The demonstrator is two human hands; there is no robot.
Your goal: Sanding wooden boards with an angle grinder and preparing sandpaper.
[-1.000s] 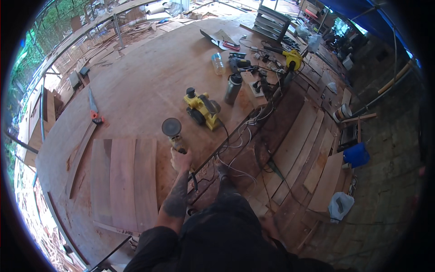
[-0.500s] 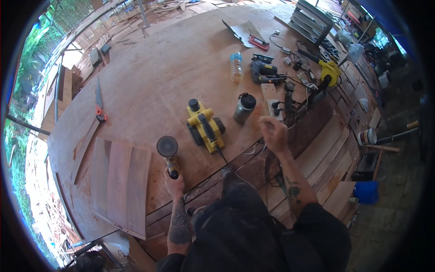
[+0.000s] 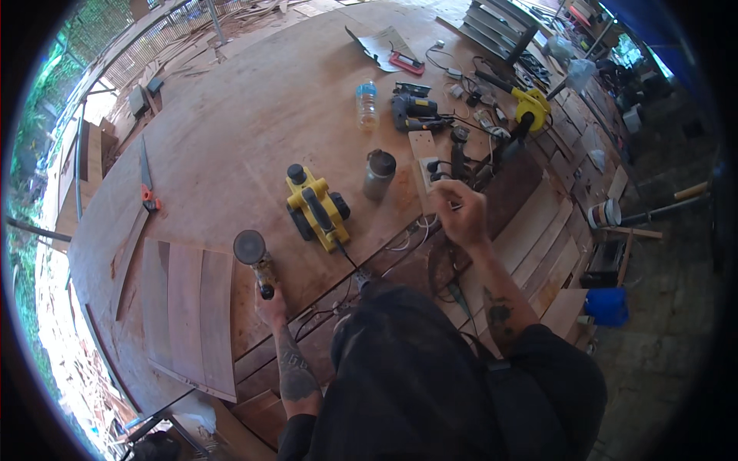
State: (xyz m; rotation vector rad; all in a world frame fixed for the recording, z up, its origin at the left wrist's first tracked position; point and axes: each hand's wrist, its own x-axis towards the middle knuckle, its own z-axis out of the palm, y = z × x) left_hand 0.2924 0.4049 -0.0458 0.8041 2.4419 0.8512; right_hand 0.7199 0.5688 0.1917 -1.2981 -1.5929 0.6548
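Grinder point(image 3: 264, 273): in the left hand point(image 3: 270, 309), fingers wrapped round its rear, disc beyond them, near the counter's point(image 3: 219, 169) near edge.
Right hand point(image 3: 463, 213): fingers curled beside the power strip point(image 3: 423, 177); can't tell if pinching anything.

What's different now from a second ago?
The right hand, which did not show then, has reached forward into view, near the white power strip; whether it touches anything is unclear. The left hand still grips the disc tool. The yellow planer, dark bottle and handsaw stayed put.
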